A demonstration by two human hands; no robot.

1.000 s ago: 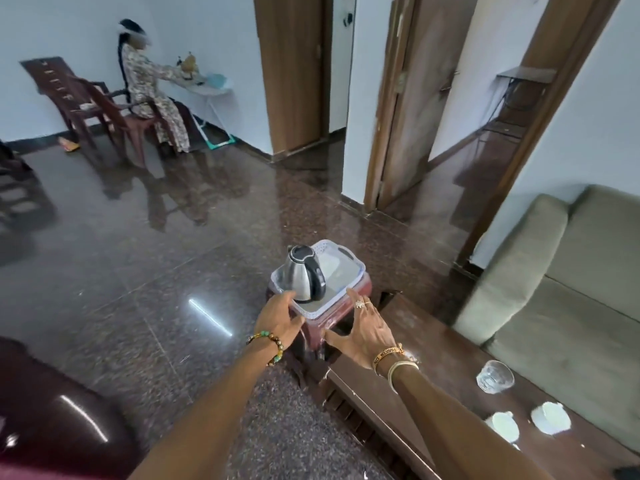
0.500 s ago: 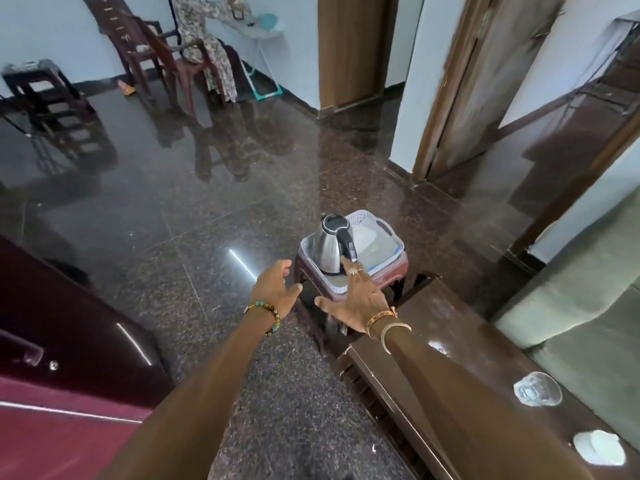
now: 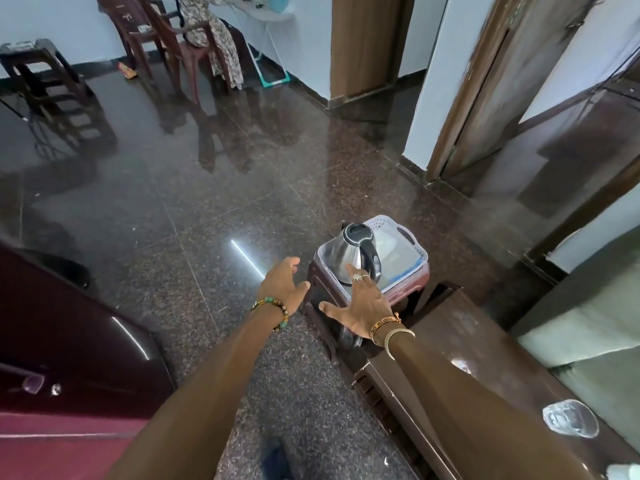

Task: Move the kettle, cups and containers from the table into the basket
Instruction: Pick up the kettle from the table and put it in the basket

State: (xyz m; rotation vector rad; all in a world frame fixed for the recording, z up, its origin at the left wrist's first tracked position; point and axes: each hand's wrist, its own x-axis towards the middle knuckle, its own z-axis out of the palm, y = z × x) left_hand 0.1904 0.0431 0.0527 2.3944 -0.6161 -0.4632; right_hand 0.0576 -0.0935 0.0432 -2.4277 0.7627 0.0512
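Right hand (image 3: 360,306) back from basket (image 3: 384,221) rim

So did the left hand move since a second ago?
Yes. The left hand pulled back from the basket toward the person, and now hovers beside the stool.

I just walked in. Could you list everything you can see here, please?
kettle: one, steel with black lid and handle, standing in the basket
basket: one, white, on the stool
stool: one, maroon, at the table's end
table: one, dark brown, lower right
glass cup: one, clear, on the table
sofa: one, grey-green, far right
chairs: at least two, brown, by the far wall
seated person: one, patterned clothing, at the far wall
left hand: one, beaded bracelet, open, beside the stool
right hand: one, rings and bangles, fingers spread before the kettle
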